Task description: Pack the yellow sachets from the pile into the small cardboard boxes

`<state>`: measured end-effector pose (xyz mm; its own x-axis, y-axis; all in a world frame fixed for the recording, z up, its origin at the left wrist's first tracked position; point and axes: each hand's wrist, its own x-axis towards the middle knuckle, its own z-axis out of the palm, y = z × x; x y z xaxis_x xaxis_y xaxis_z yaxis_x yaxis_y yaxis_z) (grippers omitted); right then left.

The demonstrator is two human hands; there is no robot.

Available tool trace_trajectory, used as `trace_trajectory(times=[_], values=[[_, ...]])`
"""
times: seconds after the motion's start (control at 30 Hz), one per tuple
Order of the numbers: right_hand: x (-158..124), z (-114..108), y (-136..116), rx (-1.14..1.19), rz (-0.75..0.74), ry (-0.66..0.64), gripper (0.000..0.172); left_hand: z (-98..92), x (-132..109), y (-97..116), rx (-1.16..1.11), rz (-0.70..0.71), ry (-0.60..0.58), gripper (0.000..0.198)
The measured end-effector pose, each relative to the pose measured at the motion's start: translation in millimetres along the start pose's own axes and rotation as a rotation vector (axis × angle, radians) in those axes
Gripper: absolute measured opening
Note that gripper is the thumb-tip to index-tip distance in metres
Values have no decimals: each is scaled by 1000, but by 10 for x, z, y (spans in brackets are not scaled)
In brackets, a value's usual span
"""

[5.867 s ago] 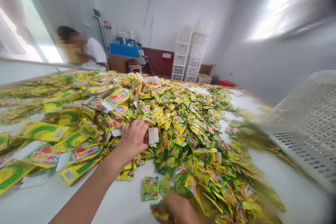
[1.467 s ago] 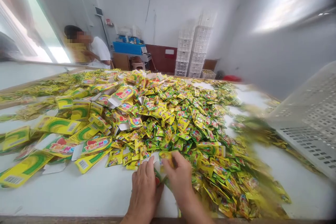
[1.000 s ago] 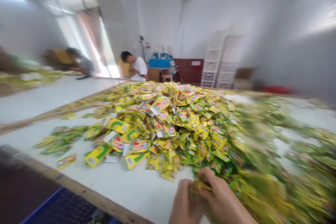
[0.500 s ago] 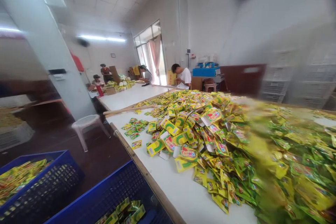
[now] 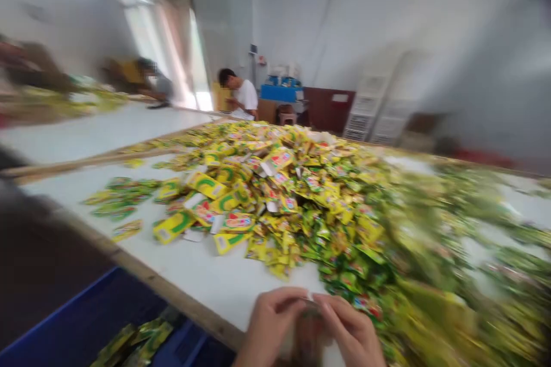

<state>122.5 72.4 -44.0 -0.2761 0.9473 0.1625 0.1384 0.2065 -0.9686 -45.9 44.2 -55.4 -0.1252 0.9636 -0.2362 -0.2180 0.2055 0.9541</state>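
At the bottom centre, my left hand [image 5: 273, 321] and my right hand [image 5: 346, 327] are held close together over the near side of the table. Both are closed, with thumbs and fingertips pinched toward each other around a small, blurred, brownish thing [image 5: 307, 330]. Whether it is a packet or a box I cannot tell. Just beyond the hands lies a large heap of small yellow and green packets [image 5: 353, 266]. Flat yellow cartons [image 5: 206, 184], some with white flaps open, rest on the heap's left part.
A wooden strip edges the white table [image 5: 193, 275]. Below it on the left stands a blue crate [image 5: 86, 321] holding yellow cartons [image 5: 133, 344]. A small group of green packets [image 5: 124, 195] lies at left. Across the table a person in white [image 5: 246, 94] sits; others are farther left.
The view has swung to the right, and the table and heap now sit farther left. Both my hands have come into view at the bottom, pinched together.
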Motion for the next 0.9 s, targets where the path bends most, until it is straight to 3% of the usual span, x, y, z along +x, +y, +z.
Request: trace_trajectory(times=[0.17,0.33,0.5,0.6,0.8,0.9], values=[[70,104,168,219,233,96,31,-103,133,-42,214,89,-54,30],[39,206,233,360,269,193,30,-145,221,-105,407,268,-98,24],[92,143,292,414,351,159,33,-124,279,-77,462,370,-161,17],[78,98,310,280,269,134,30,-107,283,-43,469,388,-175,16],[-164,54,198,-61,-95,116,6,-199,207,-80,485,448,-273,16],[-288,2,129,-174,-223,52,17,-172,131,-116,457,384,-319,13]])
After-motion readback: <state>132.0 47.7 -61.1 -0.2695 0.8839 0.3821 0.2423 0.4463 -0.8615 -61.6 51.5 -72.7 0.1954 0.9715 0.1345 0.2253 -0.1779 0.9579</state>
